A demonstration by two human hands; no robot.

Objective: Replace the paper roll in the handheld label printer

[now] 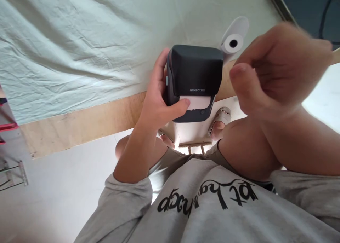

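Gripping the black label printer (196,69) at the centre of the frame, the left hand (159,101) has its fingers wrapped along the printer's left side, with the thumb pressed on the white paper strip (200,103) at the printer's front slot. The strip's lower edge looks ragged. The right hand (278,69), blurred at the upper right, is apart from the printer; its fingers are curled in and its thumb lies near them, but whether anything is pinched there I cannot tell.

Just beside the printer's upper right corner is a white paper roll (227,42) with a dark core, a loose flap rising behind it; whether roll and printer touch is unclear. A pale green cloth (87,41), creased at the upper left, covers the surface across the top, bordered by a bare wooden edge (87,121) running diagonally below it. The printer and both arms cover parts of this edge, and the right hand hides some of the cloth.

A dark panel (300,4) with a black cable (324,16) fills the upper right corner. Red items (7,126) and a metal frame (22,174) show at the left border, beside white floor (66,186). Below the printer are a sandal (223,116) and a wooden bar (195,144); a grey lettered shirt (212,221) fills the bottom.
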